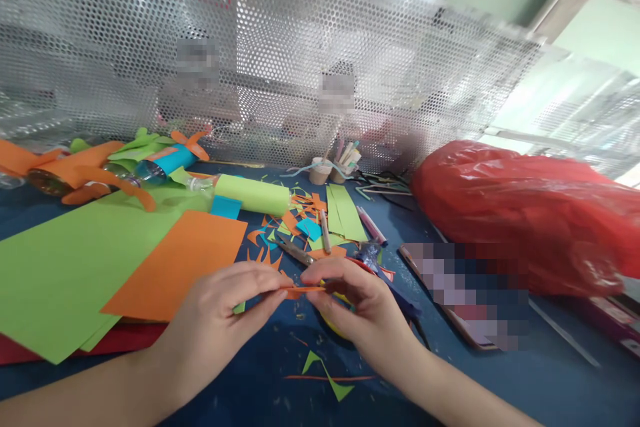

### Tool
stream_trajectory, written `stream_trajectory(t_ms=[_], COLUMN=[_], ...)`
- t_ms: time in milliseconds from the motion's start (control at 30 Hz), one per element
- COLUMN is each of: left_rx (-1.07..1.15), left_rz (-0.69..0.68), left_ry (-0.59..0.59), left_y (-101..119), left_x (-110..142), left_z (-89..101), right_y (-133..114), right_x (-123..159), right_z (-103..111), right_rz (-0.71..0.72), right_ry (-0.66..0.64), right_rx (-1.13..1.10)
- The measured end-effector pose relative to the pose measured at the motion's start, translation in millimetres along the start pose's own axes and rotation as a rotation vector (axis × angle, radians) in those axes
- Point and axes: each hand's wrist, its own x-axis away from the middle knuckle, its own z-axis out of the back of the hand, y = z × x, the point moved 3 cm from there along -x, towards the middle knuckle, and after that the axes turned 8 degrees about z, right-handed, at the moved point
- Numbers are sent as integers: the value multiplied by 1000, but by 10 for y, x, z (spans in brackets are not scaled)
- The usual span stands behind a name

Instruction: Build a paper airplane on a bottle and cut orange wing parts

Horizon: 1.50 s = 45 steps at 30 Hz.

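Note:
Between my two hands is a small piece of orange paper (301, 289), seen nearly edge-on above the blue table. My left hand (225, 303) pinches its left end between thumb and fingers. At the other end, the thumb and fingers of my right hand (353, 297) are closed on it too. Just beyond the hands lie scissors (296, 251), their blades pointing away to the left; a yellow ring-shaped part (334, 327) shows below my right hand, partly hidden by it. Nearer to me on the table are a green paper scrap (327, 373) and a thin orange strip (330, 377).
Green sheets (65, 260) and an orange sheet (185, 267) lie at left. Behind them are paper-wrapped bottles, including a green one (253, 193). Paper scraps (287, 220) and cups of pens (345, 163) stand further back. On the right are a phone (450, 300) and a red plastic bag (525, 213).

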Motion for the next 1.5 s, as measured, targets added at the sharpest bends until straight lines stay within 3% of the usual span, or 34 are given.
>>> stream_trajectory(t_ms=[133, 300, 433, 567, 700, 1000, 1133, 1500], left_rx=[74, 449, 577, 627, 651, 633, 543, 653], left_rz=[-4, 346, 446, 505, 519, 611, 560, 673], left_ry=[-10, -223, -363, -289, -226, -295, -345, -202], left_y=[75, -41, -113, -155, -205, -201, -202, -270], left_x=[27, 16, -27, -65, -80, -81, -108, -91], left_z=[45, -81, -177, -159, -147, -125, -99, -110], right_y=[-53, -23, 17, 78, 147, 215, 232, 198], right_x=[-16, -19, -35, -26, 7, 32, 39, 5], right_z=[24, 18, 4, 3, -36, -44, -48, -26], right_rz=[49, 8, -57, -288, -420, -317, -323, -307], right_ry=[32, 49, 38, 75, -5, -36, -52, 31], right_rx=[40, -42, -133, -258, -201, -19, -27, -114])
